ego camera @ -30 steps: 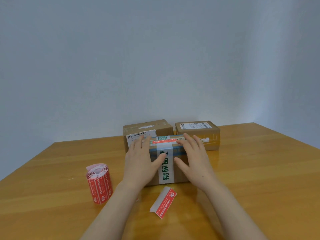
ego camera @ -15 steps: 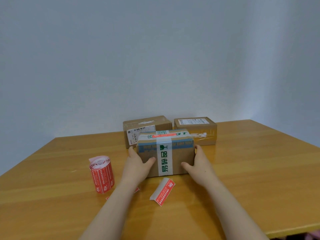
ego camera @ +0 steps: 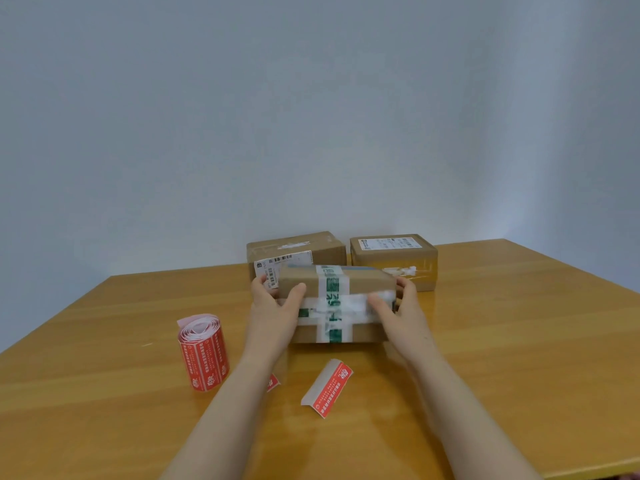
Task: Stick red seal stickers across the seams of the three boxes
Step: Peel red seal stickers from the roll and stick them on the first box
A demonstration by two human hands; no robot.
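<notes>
At the middle of the wooden table (ego camera: 519,341), both hands grip a cardboard box (ego camera: 360,284) crossed with white-and-green tape, one hand at each end. The left hand (ego camera: 273,313) curls round the left end with its thumb laid on the near face; the right hand (ego camera: 401,313) clasps the right end the same way. This box is tipped so that a broad taped face looks toward the camera (it is blurred, and whether its lower edge touches the table cannot be told). Just behind it stand two more boxes, a labelled one (ego camera: 298,251) on the left and a flatter one (ego camera: 394,258) on the right. A roll of red seal stickers (ego camera: 204,355) stands upright left of the left forearm, and a loose red sticker (ego camera: 329,388) lies between the forearms.
</notes>
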